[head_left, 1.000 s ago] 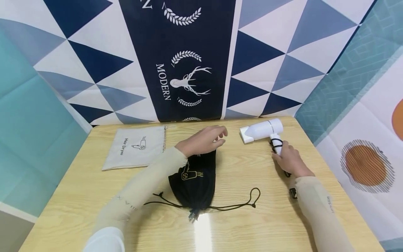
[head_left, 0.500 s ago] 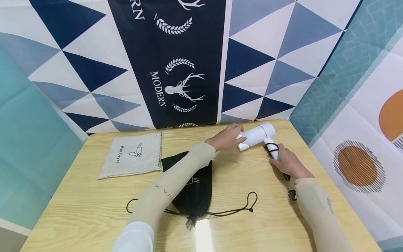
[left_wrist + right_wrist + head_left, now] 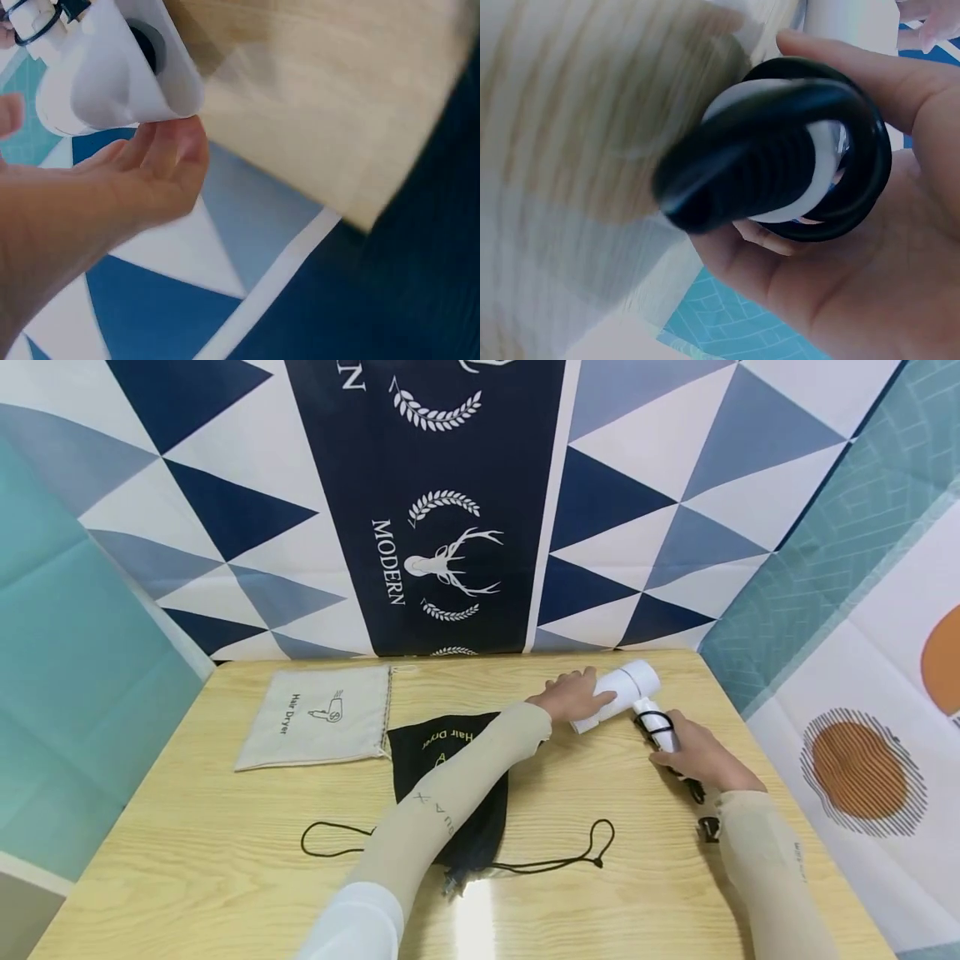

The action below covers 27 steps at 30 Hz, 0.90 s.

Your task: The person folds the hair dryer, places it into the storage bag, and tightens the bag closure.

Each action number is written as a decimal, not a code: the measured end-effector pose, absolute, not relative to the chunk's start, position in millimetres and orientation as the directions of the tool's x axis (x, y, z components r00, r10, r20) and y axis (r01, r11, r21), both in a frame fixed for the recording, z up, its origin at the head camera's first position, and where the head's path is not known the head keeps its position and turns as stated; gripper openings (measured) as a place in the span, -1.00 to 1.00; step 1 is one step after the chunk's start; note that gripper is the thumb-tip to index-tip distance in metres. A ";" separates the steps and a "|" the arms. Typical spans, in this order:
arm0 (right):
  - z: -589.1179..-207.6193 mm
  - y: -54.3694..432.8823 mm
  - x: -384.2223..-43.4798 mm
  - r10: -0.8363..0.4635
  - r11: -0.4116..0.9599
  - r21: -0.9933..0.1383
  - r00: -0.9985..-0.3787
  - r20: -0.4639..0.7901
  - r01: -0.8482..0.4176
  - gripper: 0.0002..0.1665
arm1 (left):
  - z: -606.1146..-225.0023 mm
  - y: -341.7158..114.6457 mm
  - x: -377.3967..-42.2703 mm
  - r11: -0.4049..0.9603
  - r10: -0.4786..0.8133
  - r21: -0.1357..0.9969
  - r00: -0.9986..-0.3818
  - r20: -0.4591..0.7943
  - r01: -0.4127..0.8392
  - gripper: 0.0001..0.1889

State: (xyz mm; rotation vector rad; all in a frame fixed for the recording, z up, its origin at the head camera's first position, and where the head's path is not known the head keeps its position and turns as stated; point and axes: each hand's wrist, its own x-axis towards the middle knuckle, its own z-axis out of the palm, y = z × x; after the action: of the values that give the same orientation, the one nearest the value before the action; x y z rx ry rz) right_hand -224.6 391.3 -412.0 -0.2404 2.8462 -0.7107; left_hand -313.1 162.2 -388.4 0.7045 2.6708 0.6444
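A white hair dryer (image 3: pixel 628 687) is at the back right of the table, with black cord wound about its handle. My right hand (image 3: pixel 701 752) grips that handle; in the right wrist view, the fingers (image 3: pixel 742 262) curve under its end, where the black cord (image 3: pixel 780 105) loops. My left hand (image 3: pixel 572 695) is at the nozzle, its thumb over the near side and its fingers on the far side. Fingertips meet the lower wall of the nozzle (image 3: pixel 142 67) in the left wrist view. A black plug (image 3: pixel 708 829) lies beside the right sleeve.
A black drawstring pouch (image 3: pixel 480 814), printed "Hair Dryer", lies mid-table beneath the left forearm, cords spread to both sides. A plug (image 3: pixel 453 882) pokes from its mouth. A pale cloth bag (image 3: pixel 318 714) lies flat at the back left. Patterned walls enclose the wooden table (image 3: pixel 202 860).
My left hand has moved right from above the black pouch to the hair dryer's nozzle and taken hold there. The dryer has shifted slightly toward me and turned. My right hand keeps its grip.
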 end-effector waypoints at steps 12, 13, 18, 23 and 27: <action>-412.5 400.6 -217.5 -0.163 0.823 -0.568 -0.969 -0.186 -0.030 -0.24 | -420.7 164.1 -323.9 0.691 0.519 0.690 -0.811 -0.270 0.213 -0.10; -412.8 400.3 -217.7 -0.164 0.816 -0.577 -0.969 -0.183 -0.029 -0.23 | -421.9 163.8 -323.5 0.692 0.515 0.691 -0.815 -0.268 0.210 -0.08; -412.2 397.0 -219.9 -0.162 0.767 -0.641 -0.975 -0.149 -0.029 -0.29 | -422.0 158.8 -323.9 0.644 0.510 0.747 -0.821 -0.257 0.166 -0.02; -407.5 396.0 -220.2 -0.144 0.723 -0.689 -0.986 -0.083 -0.048 -0.28 | -416.6 147.8 -331.4 0.406 0.578 0.914 -0.773 -0.262 -0.005 -0.24; -401.5 393.1 -220.0 -0.177 0.657 -0.751 -0.982 -0.066 -0.068 -0.33 | -410.2 139.3 -337.4 0.304 0.660 0.947 -0.693 -0.291 -0.109 -0.38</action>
State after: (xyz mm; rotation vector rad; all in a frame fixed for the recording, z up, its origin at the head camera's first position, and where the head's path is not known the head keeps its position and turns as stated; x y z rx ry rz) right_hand -220.0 393.1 -401.5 -0.2036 2.7369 -1.2323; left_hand -337.4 139.3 -410.2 0.4903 1.8982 1.4528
